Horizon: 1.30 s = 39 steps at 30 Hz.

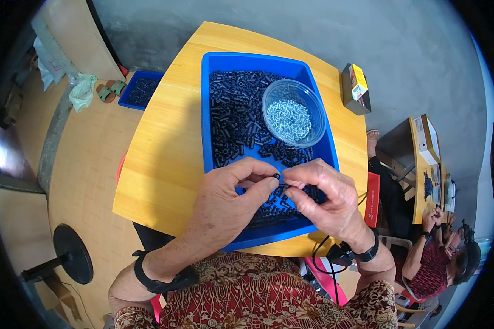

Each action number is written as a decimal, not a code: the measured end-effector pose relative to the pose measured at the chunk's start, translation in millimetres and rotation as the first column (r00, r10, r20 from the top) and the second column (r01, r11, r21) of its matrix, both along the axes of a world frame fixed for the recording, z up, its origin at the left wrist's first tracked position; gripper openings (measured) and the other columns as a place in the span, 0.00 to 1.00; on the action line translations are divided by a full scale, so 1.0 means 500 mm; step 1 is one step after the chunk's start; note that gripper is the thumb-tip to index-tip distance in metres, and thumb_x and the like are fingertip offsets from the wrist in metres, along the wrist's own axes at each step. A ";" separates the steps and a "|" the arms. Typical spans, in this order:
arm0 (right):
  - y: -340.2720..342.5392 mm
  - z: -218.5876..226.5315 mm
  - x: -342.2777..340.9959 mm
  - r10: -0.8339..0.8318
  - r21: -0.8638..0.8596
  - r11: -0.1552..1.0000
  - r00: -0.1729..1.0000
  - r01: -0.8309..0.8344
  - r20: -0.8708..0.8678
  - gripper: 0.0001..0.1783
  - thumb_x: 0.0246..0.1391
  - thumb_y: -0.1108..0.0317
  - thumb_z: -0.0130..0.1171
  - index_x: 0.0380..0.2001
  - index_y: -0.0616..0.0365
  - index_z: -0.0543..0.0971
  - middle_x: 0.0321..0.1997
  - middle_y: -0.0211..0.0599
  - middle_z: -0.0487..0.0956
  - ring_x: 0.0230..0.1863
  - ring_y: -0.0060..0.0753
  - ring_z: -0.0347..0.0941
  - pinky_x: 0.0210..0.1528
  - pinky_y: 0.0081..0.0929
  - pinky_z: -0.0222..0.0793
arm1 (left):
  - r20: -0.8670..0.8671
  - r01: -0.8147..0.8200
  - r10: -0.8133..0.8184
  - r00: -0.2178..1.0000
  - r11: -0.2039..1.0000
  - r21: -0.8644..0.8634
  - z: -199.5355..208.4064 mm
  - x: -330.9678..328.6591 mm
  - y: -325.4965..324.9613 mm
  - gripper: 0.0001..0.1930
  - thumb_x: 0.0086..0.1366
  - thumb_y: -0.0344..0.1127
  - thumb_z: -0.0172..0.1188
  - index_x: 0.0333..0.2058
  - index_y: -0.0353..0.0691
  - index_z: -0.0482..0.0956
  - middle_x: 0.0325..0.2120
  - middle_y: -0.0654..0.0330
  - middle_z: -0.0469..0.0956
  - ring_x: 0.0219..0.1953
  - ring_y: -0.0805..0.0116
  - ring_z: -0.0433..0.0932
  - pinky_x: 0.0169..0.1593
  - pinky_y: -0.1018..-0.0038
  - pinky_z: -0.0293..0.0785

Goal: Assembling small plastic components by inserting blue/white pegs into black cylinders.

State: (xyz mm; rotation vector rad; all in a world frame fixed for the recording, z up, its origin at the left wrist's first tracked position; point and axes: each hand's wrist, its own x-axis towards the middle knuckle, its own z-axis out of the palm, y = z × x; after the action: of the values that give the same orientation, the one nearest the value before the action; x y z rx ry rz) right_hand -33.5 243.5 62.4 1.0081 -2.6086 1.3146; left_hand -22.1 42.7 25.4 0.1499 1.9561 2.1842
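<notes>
Your left hand [230, 200] and right hand [324, 197] meet over the near end of the blue tray [217, 60], fingertips almost touching. Between them sits one small black part [276, 176] — your left thumb and forefinger are pinched on it, and your right fingers are closed at its side, seemingly on something too small to make out, perhaps a screw.

As for progress, I'd judge you are in the middle of a long run. The tray, at 12 o'clock from your hands, is full of black parts [236, 120], and the clear bowl [294, 112] at 1 o'clock in it holds a good heap of silvery screws [288, 119]. No separate pile of finished pieces shows, so how many are done I cannot tell.

The tray rests on the yellow counter [164, 153]; a second tray [141, 90] of dark parts lies on the floor at 10 o'clock.
</notes>
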 end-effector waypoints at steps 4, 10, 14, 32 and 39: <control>-0.021 0.005 -0.005 0.053 0.121 0.992 0.968 -0.024 -0.245 0.21 0.48 0.84 0.63 0.49 0.68 0.77 0.37 0.45 0.79 0.36 0.43 0.78 0.35 0.32 0.77 | -0.046 -0.010 0.013 0.999 0.998 0.056 -0.007 0.001 0.009 0.08 0.65 0.28 0.63 0.41 0.33 0.81 0.32 0.60 0.83 0.37 0.76 0.81 0.43 0.77 0.77; -0.037 0.012 -0.002 0.116 0.270 0.963 0.926 -0.015 -0.359 0.24 0.49 0.85 0.60 0.53 0.70 0.75 0.34 0.42 0.77 0.33 0.41 0.76 0.33 0.34 0.75 | 0.002 -0.012 0.012 1.000 0.999 0.045 0.003 -0.002 0.005 0.06 0.65 0.26 0.63 0.41 0.34 0.80 0.35 0.65 0.81 0.39 0.80 0.78 0.44 0.81 0.75; -0.041 0.006 -0.007 0.057 0.143 0.989 0.969 -0.023 -0.239 0.24 0.48 0.84 0.63 0.52 0.68 0.76 0.35 0.41 0.78 0.33 0.39 0.77 0.34 0.32 0.75 | -0.053 -0.090 0.093 0.994 0.995 0.048 -0.014 -0.005 0.003 0.07 0.63 0.26 0.64 0.39 0.33 0.81 0.33 0.60 0.83 0.38 0.75 0.82 0.44 0.76 0.78; -0.012 -0.054 0.004 0.085 -0.480 0.823 0.770 0.304 0.633 0.08 0.61 0.77 0.61 0.44 0.64 0.80 0.37 0.37 0.84 0.35 0.24 0.81 0.39 0.21 0.79 | 0.031 -0.066 0.063 0.998 0.990 0.125 -0.015 -0.001 0.001 0.07 0.64 0.26 0.65 0.41 0.36 0.80 0.35 0.65 0.81 0.38 0.81 0.78 0.42 0.83 0.74; -0.009 -0.038 0.006 0.003 -0.452 0.842 0.835 0.294 0.550 0.08 0.60 0.78 0.62 0.43 0.64 0.80 0.37 0.34 0.82 0.37 0.22 0.81 0.38 0.18 0.77 | 0.019 -0.058 0.057 0.998 0.993 0.100 -0.015 0.003 0.000 0.08 0.65 0.27 0.64 0.42 0.34 0.82 0.35 0.63 0.83 0.37 0.81 0.78 0.41 0.84 0.74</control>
State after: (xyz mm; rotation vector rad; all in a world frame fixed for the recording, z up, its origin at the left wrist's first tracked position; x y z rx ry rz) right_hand -30.7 239.1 43.4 0.3620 -2.3110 2.3518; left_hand -20.7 42.6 17.9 0.0915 1.8654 2.3136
